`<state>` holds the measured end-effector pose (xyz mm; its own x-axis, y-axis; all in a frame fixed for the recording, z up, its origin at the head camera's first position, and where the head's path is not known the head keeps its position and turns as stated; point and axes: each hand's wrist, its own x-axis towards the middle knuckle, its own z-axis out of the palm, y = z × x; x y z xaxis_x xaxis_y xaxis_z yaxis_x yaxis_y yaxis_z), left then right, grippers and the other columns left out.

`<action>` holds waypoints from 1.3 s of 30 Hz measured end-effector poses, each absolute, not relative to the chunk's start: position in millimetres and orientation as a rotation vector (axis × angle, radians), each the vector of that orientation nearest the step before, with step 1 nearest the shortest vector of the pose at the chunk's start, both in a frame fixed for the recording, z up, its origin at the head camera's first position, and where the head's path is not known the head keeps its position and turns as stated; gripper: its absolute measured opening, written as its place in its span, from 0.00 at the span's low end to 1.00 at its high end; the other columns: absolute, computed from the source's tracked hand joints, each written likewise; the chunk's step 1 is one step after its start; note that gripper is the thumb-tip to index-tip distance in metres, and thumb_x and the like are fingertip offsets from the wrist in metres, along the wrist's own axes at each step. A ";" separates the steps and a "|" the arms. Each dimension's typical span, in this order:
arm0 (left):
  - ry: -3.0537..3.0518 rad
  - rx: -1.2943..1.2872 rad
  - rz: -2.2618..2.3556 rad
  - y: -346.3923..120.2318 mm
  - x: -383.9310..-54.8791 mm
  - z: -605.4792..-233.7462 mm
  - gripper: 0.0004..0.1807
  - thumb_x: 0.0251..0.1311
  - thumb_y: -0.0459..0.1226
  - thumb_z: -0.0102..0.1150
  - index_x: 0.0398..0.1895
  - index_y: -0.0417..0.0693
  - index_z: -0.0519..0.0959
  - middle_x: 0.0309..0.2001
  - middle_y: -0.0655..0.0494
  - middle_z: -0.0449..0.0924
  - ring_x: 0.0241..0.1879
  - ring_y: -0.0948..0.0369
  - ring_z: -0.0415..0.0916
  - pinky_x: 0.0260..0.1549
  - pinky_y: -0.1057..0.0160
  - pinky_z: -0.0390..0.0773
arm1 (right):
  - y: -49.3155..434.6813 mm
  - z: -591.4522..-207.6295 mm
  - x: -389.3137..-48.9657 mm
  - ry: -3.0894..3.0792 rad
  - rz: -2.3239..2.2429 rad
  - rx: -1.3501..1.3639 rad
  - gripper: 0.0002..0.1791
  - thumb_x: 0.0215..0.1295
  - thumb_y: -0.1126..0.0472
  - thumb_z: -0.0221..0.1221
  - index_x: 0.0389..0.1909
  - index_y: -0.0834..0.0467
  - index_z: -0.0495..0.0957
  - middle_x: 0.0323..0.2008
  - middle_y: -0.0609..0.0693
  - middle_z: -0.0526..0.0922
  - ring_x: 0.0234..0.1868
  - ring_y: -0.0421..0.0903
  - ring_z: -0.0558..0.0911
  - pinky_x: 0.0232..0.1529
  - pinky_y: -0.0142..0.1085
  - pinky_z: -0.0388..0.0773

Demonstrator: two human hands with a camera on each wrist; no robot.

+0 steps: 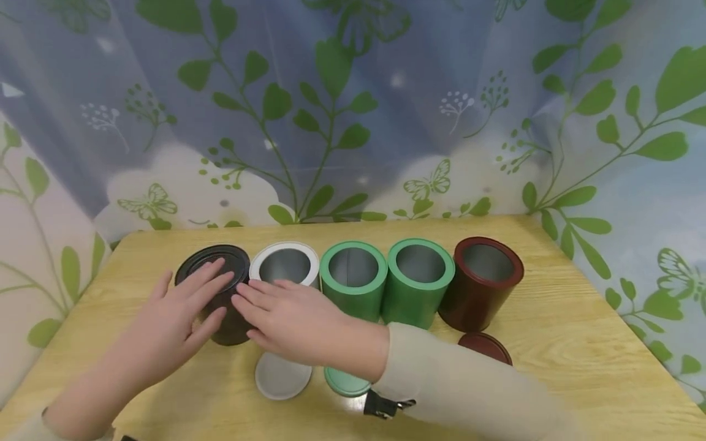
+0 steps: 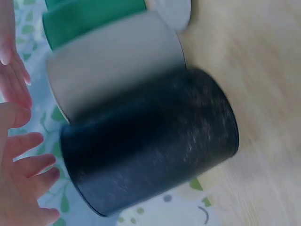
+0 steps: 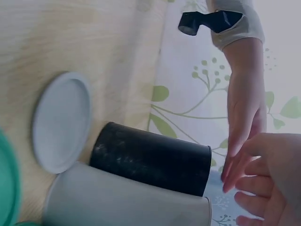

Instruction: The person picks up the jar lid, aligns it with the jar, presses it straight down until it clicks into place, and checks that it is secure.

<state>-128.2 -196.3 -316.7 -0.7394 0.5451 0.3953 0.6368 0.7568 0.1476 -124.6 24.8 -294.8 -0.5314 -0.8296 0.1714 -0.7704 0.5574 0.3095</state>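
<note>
Over the black can [image 1: 237, 260] my left hand [image 1: 176, 315] is held with its fingers extended and spread. The can's top looks dark and covered, partly hidden by those fingers. My right hand [image 1: 292, 318] reaches across from the right, fingers straight, its tips beside the black can's upper edge and in front of the white can [image 1: 309, 255]. Neither hand grips anything. In the left wrist view the black can [image 2: 155, 146] stands close beside the white can [image 2: 117, 61], and the left hand [image 2: 23, 169] is off its top end.
Two green cans [image 1: 353, 298] and a dark red can [image 1: 474, 300] continue the row, open at the top. In front lie a white lid [image 1: 282, 376], a green lid [image 1: 346, 381] and a dark red lid [image 1: 485, 348] on the wooden table [image 1: 579, 343]. A patterned curtain [image 1: 386, 122] hangs behind.
</note>
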 end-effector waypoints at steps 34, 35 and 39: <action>-2.781 -1.182 -0.093 -160.6 -91.6 -400.3 0.31 0.53 0.47 0.61 0.59 0.42 0.72 0.61 0.41 0.68 0.56 0.44 0.70 0.45 0.44 0.73 | 74.1 -383.9 -113.4 -2.719 -0.268 1.474 0.30 0.65 0.44 0.54 0.65 0.51 0.67 0.64 0.50 0.68 0.61 0.46 0.70 0.53 0.38 0.72; -2.781 -1.180 -0.098 -159.7 -92.0 -402.4 0.31 0.52 0.47 0.61 0.59 0.42 0.72 0.60 0.40 0.68 0.55 0.42 0.70 0.45 0.44 0.74 | 74.0 -385.6 -113.7 -2.725 -0.260 1.475 0.30 0.65 0.43 0.54 0.65 0.51 0.67 0.64 0.50 0.68 0.62 0.46 0.70 0.53 0.38 0.72; -2.823 -1.178 -0.098 -157.3 -93.3 -407.6 0.32 0.53 0.49 0.60 0.59 0.42 0.72 0.61 0.40 0.68 0.53 0.39 0.70 0.45 0.45 0.74 | 72.4 -389.9 -115.0 -2.732 -0.245 1.479 0.31 0.64 0.42 0.54 0.65 0.51 0.67 0.64 0.50 0.68 0.62 0.46 0.69 0.53 0.37 0.72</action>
